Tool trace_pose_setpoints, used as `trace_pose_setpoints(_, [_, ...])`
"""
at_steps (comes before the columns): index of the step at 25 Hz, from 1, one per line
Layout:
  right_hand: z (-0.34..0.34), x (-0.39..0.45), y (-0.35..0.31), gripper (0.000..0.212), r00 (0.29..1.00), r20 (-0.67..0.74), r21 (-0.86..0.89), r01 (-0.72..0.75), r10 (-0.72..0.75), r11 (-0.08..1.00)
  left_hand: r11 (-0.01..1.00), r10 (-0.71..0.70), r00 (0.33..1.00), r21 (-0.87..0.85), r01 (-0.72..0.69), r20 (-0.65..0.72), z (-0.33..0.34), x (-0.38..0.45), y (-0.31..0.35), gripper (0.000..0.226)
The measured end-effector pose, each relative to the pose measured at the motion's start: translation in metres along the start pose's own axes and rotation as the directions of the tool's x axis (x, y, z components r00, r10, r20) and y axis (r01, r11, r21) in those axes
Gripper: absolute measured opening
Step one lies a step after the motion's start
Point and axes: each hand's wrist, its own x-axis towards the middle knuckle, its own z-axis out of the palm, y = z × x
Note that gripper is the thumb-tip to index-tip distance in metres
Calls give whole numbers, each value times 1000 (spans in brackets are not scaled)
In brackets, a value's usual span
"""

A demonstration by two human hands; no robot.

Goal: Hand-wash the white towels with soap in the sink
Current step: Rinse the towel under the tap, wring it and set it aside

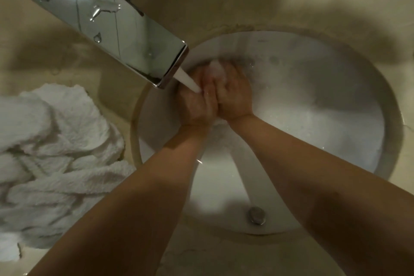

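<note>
Two bare hands meet under running water in a round white sink (pixel 336 107) set into a beige counter (pixel 246 2). The left hand (pixel 197 105) and right hand (pixel 235 96) press side by side, fingers curled together around a small white, foamy mass (pixel 216 69) at their tips; blur and suds make it impossible to tell whether that mass is soap, lather or a bit of cloth. A stream of water (pixel 188 80) falls from the flat chrome tap (pixel 107 27) onto the left hand near the thumb. The tap, beaded with drops, reaches in from the upper left and ends just over the basin's rim. Cloudy, soapy water fills the far and right part of the bowl, with small bubbles across it. Both forearms reach in from the bottom edge, and between them a submerged white shape runs down toward the near wall, too murky to name. A metal drain fitting (pixel 256 215) sits on the near wall of the basin. The white towels (pixel 56 152) lie in a crumpled, twisted heap on the counter just left of the sink, touching its rim and well apart from both hands.
</note>
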Motion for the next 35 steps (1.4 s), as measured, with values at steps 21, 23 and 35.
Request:
trace_pose_setpoints(21, [-21, -9, -11, 48, 937, 202, 38, -297, 284, 954, 770, -638, 759, -127, 625, -132, -4, -29, 34, 73])
trace_pose_setpoints(23, [-27, -5, -18, 32, 916, 237, 90, -351, 323, 932, 758, -643, 763, -209, 618, -73, -8, -29, 34, 60])
trace_pose_setpoints(35, [-30, -15, -39, 18, 942, 196, 368, -328, 272, 870, 934, -332, 926, -200, 296, -180, -32, -13, 36, 37])
